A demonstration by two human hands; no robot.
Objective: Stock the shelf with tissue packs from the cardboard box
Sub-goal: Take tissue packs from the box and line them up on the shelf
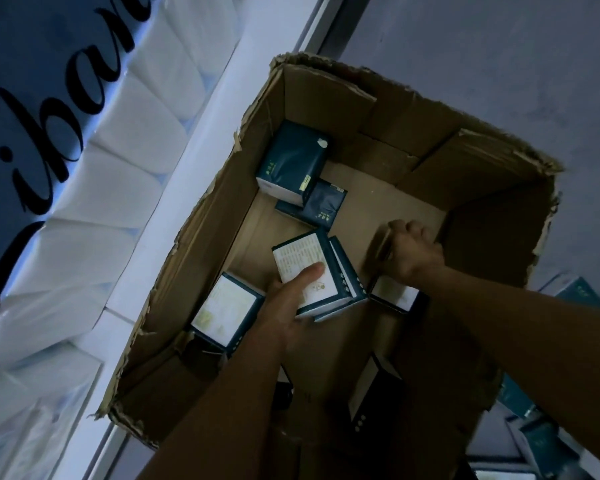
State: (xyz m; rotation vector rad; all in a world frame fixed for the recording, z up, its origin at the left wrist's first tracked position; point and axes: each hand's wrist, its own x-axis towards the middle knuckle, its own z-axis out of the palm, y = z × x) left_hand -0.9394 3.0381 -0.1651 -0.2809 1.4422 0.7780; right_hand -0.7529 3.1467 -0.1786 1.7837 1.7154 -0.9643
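Large black cursive lettering on the white wrapped bulk tissue bundle (94, 174) reads partly "iba". Print on the dark teal tissue packs (305, 268) is illegible.

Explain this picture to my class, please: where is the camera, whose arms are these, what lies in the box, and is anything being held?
No machine here: a person wears one camera on the head, looking down, so both arms reach in from the bottom edge. The open cardboard box has torn edges and is mostly emptied; a few dark tissue packs lie loose on its floor, such as the far pack in the corner. The left hand grips a pack with its pale printed side up, thumb across it, a second pack tucked just behind. The right hand is curled, blurred, over another pack; whether it holds anything is unclear. Large wrapped white rolls lie along the left.
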